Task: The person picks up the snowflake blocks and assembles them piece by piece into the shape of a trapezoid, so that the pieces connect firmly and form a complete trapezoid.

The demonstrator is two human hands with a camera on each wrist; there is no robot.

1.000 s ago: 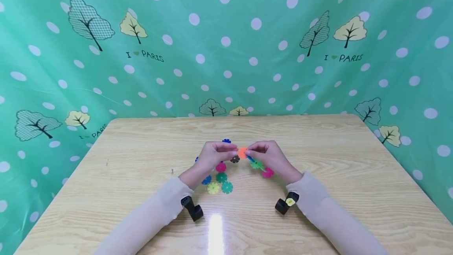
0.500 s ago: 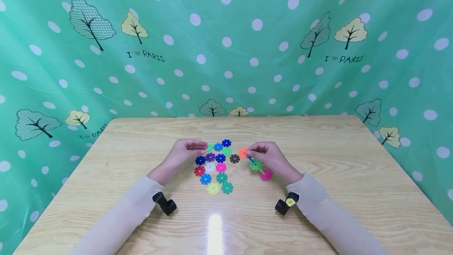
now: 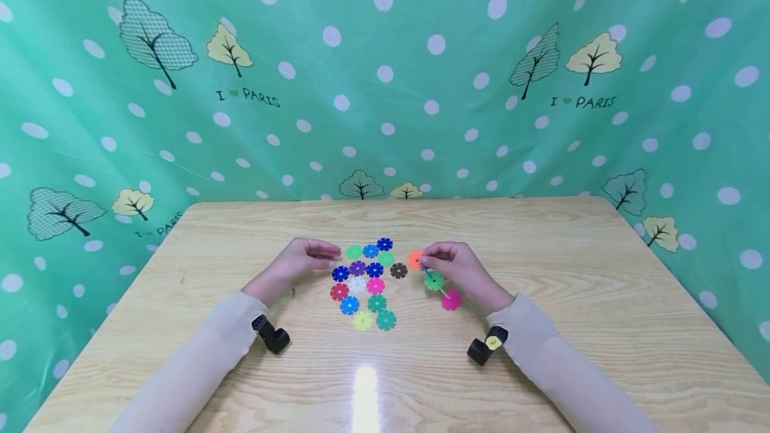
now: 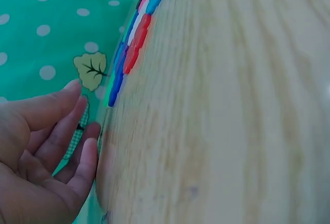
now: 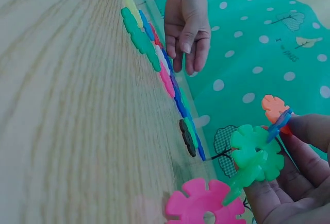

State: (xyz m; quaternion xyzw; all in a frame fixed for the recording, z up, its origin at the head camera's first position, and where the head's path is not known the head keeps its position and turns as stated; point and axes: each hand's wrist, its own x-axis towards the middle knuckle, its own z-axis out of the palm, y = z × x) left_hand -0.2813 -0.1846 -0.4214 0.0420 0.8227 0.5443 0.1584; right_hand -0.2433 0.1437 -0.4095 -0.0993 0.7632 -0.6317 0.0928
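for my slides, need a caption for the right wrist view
Right hand holds linked snowflake discs above the wooden table; loose discs lie near the open left hand.

Right hand [image 5: 296, 183] around linked flower discs [image 5: 252, 159]

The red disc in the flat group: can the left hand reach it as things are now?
Probably yes. The left hand holds nothing and lies just left of the group; the red disc sits on its near-left edge, uncovered.

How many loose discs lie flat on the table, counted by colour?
Blue: 5
Green: 4
Purple: 1
Black: 1
Red: 1
White: 1
Pink: 1
Yellow: 1
Total: 15
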